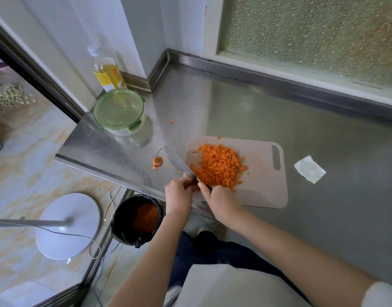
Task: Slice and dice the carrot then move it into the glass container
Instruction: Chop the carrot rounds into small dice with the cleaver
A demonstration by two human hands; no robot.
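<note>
Carrot dice point(219, 167) lay heaped on the cutting board point(263, 187); dicing looked nearly finished, none moved yet.
Right hand point(221, 202) gripped the knife point(177, 161) handle; left hand point(179, 196) sat curled at the blade's heel, its hold unclear. The glass container point(124, 130) stood well apart, green lid point(118, 108) on.

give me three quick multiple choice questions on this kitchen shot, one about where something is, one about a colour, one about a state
1. The diced carrot lies: A on the cutting board; B in a bowl; C on the floor.
2. The lid of the glass container is: A red; B green; C blue.
3. The glass container is: A tipped over; B open; C closed.
Answers: 1 A, the orange pile sits on the board. 2 B, the lid is translucent green. 3 C, the lid covers its top.
</note>
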